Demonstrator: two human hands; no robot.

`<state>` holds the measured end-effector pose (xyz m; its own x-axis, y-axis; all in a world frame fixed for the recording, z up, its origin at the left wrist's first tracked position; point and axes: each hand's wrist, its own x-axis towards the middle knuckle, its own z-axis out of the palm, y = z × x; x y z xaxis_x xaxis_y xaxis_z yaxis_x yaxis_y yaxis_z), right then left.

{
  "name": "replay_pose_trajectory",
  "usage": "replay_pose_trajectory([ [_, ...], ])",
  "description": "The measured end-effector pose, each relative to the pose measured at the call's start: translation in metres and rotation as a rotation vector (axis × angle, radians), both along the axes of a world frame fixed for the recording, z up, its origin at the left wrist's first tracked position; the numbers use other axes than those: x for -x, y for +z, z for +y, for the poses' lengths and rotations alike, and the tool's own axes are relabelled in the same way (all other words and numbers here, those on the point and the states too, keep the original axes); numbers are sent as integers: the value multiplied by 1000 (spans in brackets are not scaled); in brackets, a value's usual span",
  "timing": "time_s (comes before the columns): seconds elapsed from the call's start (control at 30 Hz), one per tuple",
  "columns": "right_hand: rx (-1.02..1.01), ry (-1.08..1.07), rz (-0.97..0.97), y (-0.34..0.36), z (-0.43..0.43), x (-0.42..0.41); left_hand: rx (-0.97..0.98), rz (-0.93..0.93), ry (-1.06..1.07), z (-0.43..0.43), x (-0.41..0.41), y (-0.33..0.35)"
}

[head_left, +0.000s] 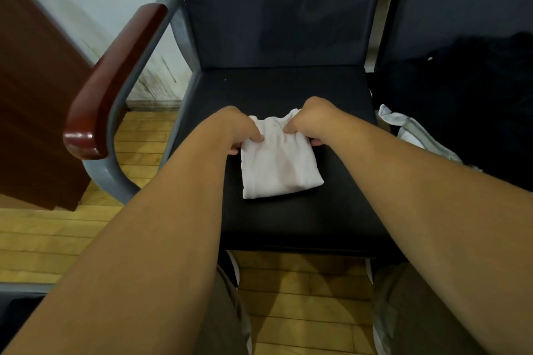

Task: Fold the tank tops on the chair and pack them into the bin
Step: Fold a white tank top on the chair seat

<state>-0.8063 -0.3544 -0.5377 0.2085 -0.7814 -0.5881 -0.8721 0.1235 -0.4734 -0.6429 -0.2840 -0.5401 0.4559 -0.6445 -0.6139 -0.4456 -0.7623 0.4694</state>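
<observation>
**A:** Where did the white tank top (279, 164) lie?

**B:** Folded into a small rectangle near the middle of the black chair seat (288, 225). The left hand (236, 127) pinched its far left corner and the right hand (314, 118) its far right corner, fingers curled onto the cloth.

**A:** What could have gone wrong?

**B:** If it was lifted by those two corners alone, the near layers looked likely to hang open and undo the fold, since the cloth seemed thin and limp. A grey garment (418, 135) lay just beside the seat's right edge, and a sweep that way might have dragged it along. No bin was in view, so the carry would have meant turning to find it.
</observation>
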Motion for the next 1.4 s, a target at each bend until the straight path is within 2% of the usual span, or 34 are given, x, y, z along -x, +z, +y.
replay_pose_trajectory([
  [0.17, -78, -87, -254, 14, 6, 19, 195, 196, 127, 11, -4, 11],
  [0.3, -72, -54, -289, 26, 14, 37, 323, 244, 89, 28, -2, 27],
  [0.5, 88, 68, -232, 48, 36, 69, 448, 170, -13, 62, 9, 48],
  [0.63, 138, 77, -317, 60, 57, 83, 545, 145, -30, 84, 19, 59],
  [0.9, 189, 53, -399, 73, 90, 88, 621, 78, -102, 120, 25, 74],
  [1.07, 233, 161, -499, 85, 112, 70, 660, -65, -90, 150, 11, 94],
  [1.23, 59, 142, -671, 93, 152, 13, 694, -118, 33, 206, -22, 116],
  [1.4, 95, 377, -602, 105, 206, -68, 683, -191, 206, 297, -63, 113],
])
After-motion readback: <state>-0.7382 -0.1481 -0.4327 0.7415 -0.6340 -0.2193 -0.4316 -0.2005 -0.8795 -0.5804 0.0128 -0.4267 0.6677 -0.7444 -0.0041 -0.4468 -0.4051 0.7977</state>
